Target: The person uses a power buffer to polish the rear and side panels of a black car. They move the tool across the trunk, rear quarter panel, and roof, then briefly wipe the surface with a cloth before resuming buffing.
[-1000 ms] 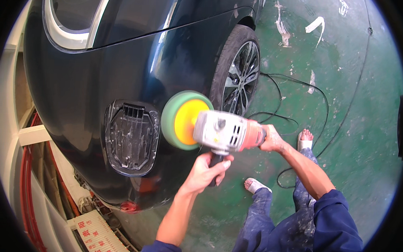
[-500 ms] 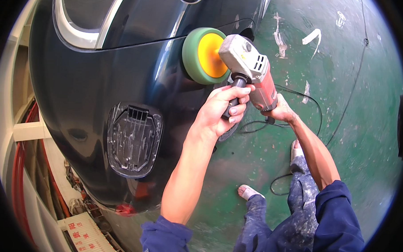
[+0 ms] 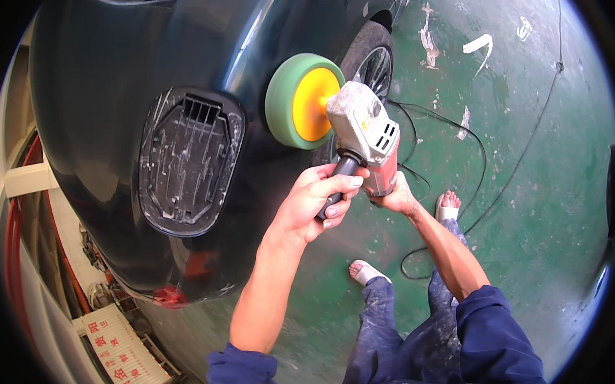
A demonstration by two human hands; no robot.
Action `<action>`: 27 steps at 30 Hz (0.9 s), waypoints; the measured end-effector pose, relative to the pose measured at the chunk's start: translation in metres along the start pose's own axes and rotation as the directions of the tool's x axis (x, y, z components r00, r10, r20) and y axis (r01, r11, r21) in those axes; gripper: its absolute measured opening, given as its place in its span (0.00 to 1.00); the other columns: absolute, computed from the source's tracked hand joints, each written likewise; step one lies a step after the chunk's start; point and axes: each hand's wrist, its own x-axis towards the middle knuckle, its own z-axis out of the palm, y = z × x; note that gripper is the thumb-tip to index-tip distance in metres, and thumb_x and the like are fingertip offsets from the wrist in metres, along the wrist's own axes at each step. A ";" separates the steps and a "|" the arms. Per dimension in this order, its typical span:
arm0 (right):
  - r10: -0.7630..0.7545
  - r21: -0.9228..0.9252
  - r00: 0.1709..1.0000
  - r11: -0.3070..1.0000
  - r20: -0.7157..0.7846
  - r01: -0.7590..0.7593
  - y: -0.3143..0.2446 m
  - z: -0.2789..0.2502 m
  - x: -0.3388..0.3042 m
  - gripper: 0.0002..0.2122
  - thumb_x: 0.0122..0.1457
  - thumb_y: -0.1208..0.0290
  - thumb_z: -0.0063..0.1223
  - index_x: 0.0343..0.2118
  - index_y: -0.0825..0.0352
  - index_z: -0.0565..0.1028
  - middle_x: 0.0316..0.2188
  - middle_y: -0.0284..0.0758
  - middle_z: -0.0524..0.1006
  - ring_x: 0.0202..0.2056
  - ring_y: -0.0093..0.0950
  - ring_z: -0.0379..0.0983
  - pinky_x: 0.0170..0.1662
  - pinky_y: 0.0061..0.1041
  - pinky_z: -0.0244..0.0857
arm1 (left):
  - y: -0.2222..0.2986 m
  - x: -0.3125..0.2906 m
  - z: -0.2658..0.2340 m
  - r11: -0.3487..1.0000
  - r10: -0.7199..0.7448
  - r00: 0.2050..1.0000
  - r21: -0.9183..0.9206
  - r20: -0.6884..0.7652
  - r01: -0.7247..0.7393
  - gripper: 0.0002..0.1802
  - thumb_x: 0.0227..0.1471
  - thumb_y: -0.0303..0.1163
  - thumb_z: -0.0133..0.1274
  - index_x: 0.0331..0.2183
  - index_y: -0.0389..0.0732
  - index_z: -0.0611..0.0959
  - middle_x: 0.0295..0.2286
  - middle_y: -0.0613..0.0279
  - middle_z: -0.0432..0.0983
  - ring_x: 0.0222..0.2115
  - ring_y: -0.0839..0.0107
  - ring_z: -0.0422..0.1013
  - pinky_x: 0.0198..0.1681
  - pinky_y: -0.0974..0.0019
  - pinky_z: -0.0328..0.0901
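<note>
My left hand (image 3: 310, 199) is wrapped round the black side handle (image 3: 336, 186) of an electric polisher (image 3: 364, 123) with a grey head and red body. Behind it, my right hand (image 3: 401, 197) grips the rear of the red body; its fingers are partly hidden. A thick green foam pad (image 3: 278, 99) with a yellow backing faces the side of a dark, glossy car (image 3: 211, 53) and appears to rest against it. Left of the pad and a little lower is a scuffed black plastic recess (image 3: 190, 164) in the car's panel.
A car wheel (image 3: 376, 66) stands just beyond the polisher. Black cable (image 3: 485, 154) loops across the green floor (image 3: 523, 220) near my feet. At far left are red hoses (image 3: 12, 249) and a pale frame; a white ribbed board (image 3: 122, 348) with red characters lies below.
The polisher has come down and slightly left in the picture, and the pad now sits lower on the car's side. The view has shifted, bringing the wheel into sight. Both hands keep their grip.
</note>
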 end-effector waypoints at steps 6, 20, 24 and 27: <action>-0.062 0.013 0.998 0.998 -0.002 0.062 0.028 0.035 -0.022 0.19 0.50 0.68 0.69 0.43 0.69 0.78 0.38 0.36 0.83 0.40 0.23 0.78 0.45 0.26 0.72 | -0.032 -0.027 -0.018 0.999 -0.024 0.998 0.029 -0.062 0.026 0.17 0.51 0.27 0.58 0.43 0.31 0.78 0.20 0.70 0.66 0.11 0.86 0.56 0.11 0.77 0.51; -0.056 0.078 0.997 0.996 0.058 0.051 0.100 0.136 -0.063 0.21 0.48 0.71 0.70 0.46 0.67 0.77 0.42 0.36 0.82 0.43 0.24 0.78 0.48 0.25 0.72 | -0.100 -0.086 -0.072 0.991 -0.111 0.976 0.051 -0.186 0.122 0.19 0.47 0.28 0.62 0.42 0.31 0.79 0.17 0.71 0.66 0.10 0.85 0.57 0.12 0.76 0.50; -0.032 0.066 0.992 0.998 0.125 0.024 0.119 0.166 -0.080 0.20 0.47 0.73 0.70 0.46 0.67 0.78 0.42 0.35 0.82 0.44 0.21 0.78 0.48 0.24 0.71 | -0.118 -0.109 -0.087 0.988 -0.138 0.962 0.030 -0.238 0.149 0.19 0.47 0.26 0.62 0.42 0.31 0.79 0.17 0.71 0.66 0.10 0.84 0.57 0.13 0.76 0.49; 0.136 -0.070 0.971 0.990 0.196 -0.124 0.118 0.184 -0.091 0.20 0.47 0.75 0.67 0.45 0.67 0.78 0.40 0.35 0.83 0.43 0.20 0.77 0.48 0.24 0.71 | -0.135 -0.129 -0.102 0.985 -0.162 0.947 0.018 -0.277 0.174 0.18 0.47 0.25 0.61 0.42 0.30 0.79 0.17 0.70 0.65 0.10 0.83 0.57 0.13 0.75 0.50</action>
